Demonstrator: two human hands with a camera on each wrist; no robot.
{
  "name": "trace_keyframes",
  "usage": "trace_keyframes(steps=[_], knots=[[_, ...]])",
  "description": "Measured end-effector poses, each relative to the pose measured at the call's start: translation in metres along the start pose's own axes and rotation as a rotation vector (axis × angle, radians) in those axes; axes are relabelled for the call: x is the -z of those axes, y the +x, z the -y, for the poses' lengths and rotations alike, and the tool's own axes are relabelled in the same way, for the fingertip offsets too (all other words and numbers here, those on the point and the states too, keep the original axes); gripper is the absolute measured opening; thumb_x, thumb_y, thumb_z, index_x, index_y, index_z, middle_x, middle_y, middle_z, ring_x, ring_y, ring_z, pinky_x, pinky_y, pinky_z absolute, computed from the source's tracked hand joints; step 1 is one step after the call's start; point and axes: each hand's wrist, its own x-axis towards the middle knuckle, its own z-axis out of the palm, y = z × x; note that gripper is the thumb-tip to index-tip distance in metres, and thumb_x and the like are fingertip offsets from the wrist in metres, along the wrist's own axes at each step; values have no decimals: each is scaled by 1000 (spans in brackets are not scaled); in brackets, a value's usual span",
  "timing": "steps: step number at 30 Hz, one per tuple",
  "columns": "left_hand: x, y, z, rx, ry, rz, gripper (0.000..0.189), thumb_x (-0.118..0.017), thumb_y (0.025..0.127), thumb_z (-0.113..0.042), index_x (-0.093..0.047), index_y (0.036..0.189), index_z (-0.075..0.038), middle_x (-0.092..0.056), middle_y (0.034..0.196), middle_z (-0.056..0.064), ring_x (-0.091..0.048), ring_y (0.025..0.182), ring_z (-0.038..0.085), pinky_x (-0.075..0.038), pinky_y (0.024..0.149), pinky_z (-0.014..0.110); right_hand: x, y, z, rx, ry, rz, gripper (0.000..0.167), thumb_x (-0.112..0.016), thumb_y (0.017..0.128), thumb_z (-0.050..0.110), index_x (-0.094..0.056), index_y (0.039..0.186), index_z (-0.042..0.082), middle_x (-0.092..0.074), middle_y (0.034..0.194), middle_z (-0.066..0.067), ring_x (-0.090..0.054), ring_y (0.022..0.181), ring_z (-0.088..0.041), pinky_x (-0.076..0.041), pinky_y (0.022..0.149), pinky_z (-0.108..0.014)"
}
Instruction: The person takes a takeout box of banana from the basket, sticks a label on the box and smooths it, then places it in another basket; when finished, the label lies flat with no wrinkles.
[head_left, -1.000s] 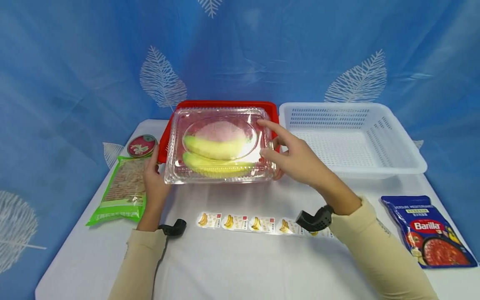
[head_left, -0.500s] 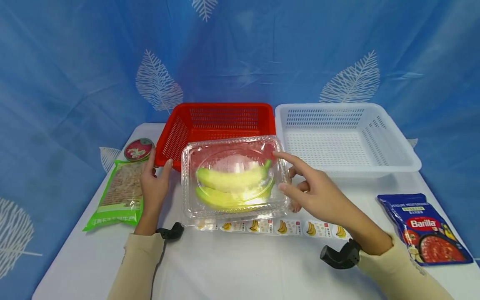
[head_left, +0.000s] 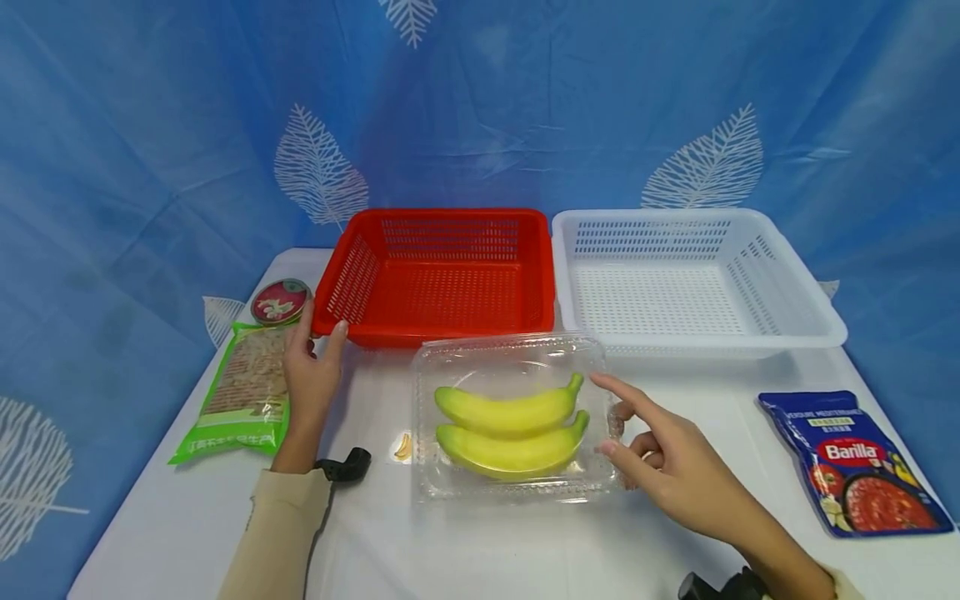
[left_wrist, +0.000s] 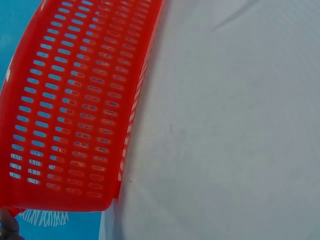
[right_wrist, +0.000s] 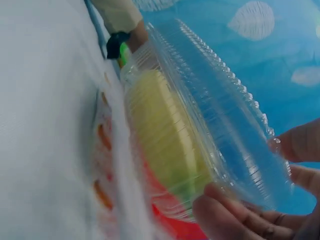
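My right hand [head_left: 675,467] grips the right end of a clear plastic clamshell box [head_left: 510,492], its thumb and fingers at the edge. Two yellow bananas with greenish tips [head_left: 510,412] lie side by side inside. The box is held over the near middle of the table, and the right wrist view shows its lid [right_wrist: 225,100] and fingertips [right_wrist: 220,215] at the rim. My left hand [head_left: 311,375] holds the near left corner of a red plastic basket [head_left: 435,340], thumb in front and a finger along the left side. In the left wrist view only a bit of it shows by the basket.
A white basket [head_left: 697,340] stands right of the red one. A round tin [head_left: 280,300] and a green-edged food bag [head_left: 243,392] lie at left, a blue Barilla pouch [head_left: 855,467] at right. Banana stickers [head_left: 403,447] lie mostly behind the box; a blue curtain [head_left: 480,108] hangs behind.
My right hand has brought the clamshell box of bananas from over the red basket toward me and to the right, over the stickers. My left hand stays at the basket's corner.
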Motion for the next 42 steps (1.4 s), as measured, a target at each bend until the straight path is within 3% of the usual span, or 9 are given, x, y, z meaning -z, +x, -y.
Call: trace_keyframes(steps=[7, 12, 21, 28, 42], knots=[[1, 1, 0, 12, -5, -8, 67, -66, 100, -25, -37, 158, -9, -50, 137, 20, -46, 118, 21, -36, 97, 44, -5, -14, -21, 122, -55, -177, 76, -70, 96, 3, -35, 159, 30, -55, 115, -10, -67, 63, -12, -52, 52, -26], [1, 2, 0, 15, -14, -15, 67, -67, 100, -24, -38, 158, -9, -50, 137, 19, -46, 119, 22, -36, 96, 42, -8, -13, -34, 152, -79, -202, 79, -71, 94, 0, -36, 159, 27, -56, 115, -9, -67, 64, -12, -51, 53, -23], [1, 3, -3, -4, -12, -10, 66, -67, 100, -23, -38, 158, -9, -50, 135, 19, -45, 114, 17, -35, 92, 39, -2, -12, -52, 94, -10, -137, 74, -68, 97, 3, -35, 160, 25, -55, 111, -10, -64, 55, -15, -50, 47, -27], [-1, 4, -3, 6, -11, 1, 67, -67, 100, -25, -37, 158, -12, -50, 134, 19, -44, 113, 13, -35, 93, 39, 4, -14, -52, 39, 3, -94, 70, -66, 100, 9, -35, 159, 29, -53, 107, -10, -60, 50, -14, -49, 45, -30], [1, 2, 1, 20, 2, 9, 68, -67, 100, -27, -36, 158, -8, -50, 133, 20, -43, 111, 13, -34, 95, 40, 15, -13, -49, -141, 119, 12, 65, -64, 102, 15, -36, 159, 28, -49, 102, -18, -59, 45, -23, -54, 49, -37]])
